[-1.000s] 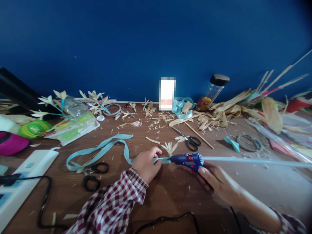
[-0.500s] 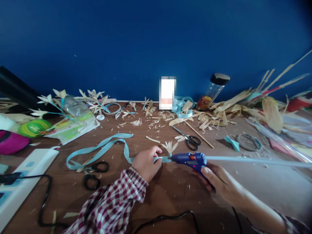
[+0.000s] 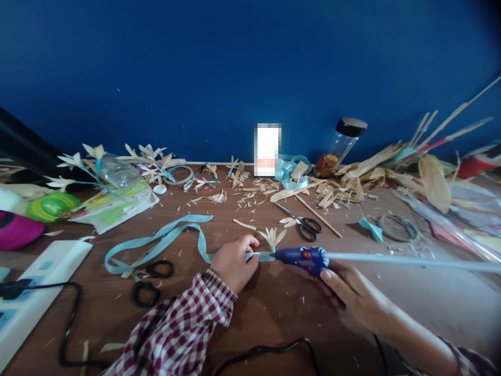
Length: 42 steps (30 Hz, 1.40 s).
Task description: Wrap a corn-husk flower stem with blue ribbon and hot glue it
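A blue wall (image 3: 176, 62) rises at twelve o'clock behind the brown counter (image 3: 266, 313), strewn with husk scraps (image 3: 340, 196). At six o'clock the left hand (image 3: 235, 263), fingers curled, holds light-blue ribbon (image 3: 201, 244); at four the right hand (image 3: 344, 287) is closed around a glue gun (image 3: 299, 258), nozzle at the ribbon.

Left hand (image 3: 234, 263) is holding blue ribbon (image 3: 266, 257), right hand (image 3: 348, 284) is gripping glue gun (image 3: 299, 257), pale flower (image 3: 271, 238) is lying beside its tip, scissors (image 3: 309, 230) are resting beyond

Obstacle beyond glue gun (image 3: 299, 257): scissors (image 3: 299, 221)
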Each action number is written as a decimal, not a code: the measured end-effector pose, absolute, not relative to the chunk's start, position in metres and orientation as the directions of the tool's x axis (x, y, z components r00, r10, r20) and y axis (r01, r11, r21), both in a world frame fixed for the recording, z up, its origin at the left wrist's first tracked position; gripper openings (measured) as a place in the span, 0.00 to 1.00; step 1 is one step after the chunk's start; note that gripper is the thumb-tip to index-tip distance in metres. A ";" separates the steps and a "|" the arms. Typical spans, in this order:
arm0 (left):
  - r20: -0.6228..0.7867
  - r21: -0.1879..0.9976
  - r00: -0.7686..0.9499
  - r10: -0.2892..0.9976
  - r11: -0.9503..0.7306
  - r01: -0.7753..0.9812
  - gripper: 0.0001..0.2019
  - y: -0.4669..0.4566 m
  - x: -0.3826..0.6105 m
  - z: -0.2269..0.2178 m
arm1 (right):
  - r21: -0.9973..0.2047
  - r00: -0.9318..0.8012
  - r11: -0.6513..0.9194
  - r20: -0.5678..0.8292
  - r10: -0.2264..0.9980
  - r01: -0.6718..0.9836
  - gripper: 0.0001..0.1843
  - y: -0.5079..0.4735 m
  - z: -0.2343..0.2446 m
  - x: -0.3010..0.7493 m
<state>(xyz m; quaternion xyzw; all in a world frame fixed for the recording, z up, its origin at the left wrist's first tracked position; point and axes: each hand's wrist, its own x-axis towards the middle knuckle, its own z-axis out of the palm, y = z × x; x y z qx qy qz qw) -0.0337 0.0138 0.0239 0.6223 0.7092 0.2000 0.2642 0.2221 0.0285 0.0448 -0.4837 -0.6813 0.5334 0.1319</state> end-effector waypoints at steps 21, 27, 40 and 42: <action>-0.143 0.630 -0.090 0.986 0.160 0.760 0.12 0.015 -0.033 0.022 | -0.863 -0.481 -0.076 -0.349 0.804 0.499 0.21 0.022 0.041 0.239; -0.130 0.638 -0.089 0.988 0.152 0.755 0.12 0.014 -0.034 0.021 | -0.853 -0.491 -0.042 -0.340 0.802 0.521 0.22 0.020 0.038 0.229; -0.139 0.628 -0.092 0.986 0.160 0.761 0.12 0.015 -0.034 0.021 | -0.850 -0.511 -0.014 -0.330 0.794 0.526 0.23 0.022 0.041 0.223; -0.142 0.629 -0.093 0.986 0.162 0.760 0.12 0.015 -0.034 0.021 | -0.832 -0.501 -0.007 -0.341 0.796 0.555 0.23 0.022 0.041 0.221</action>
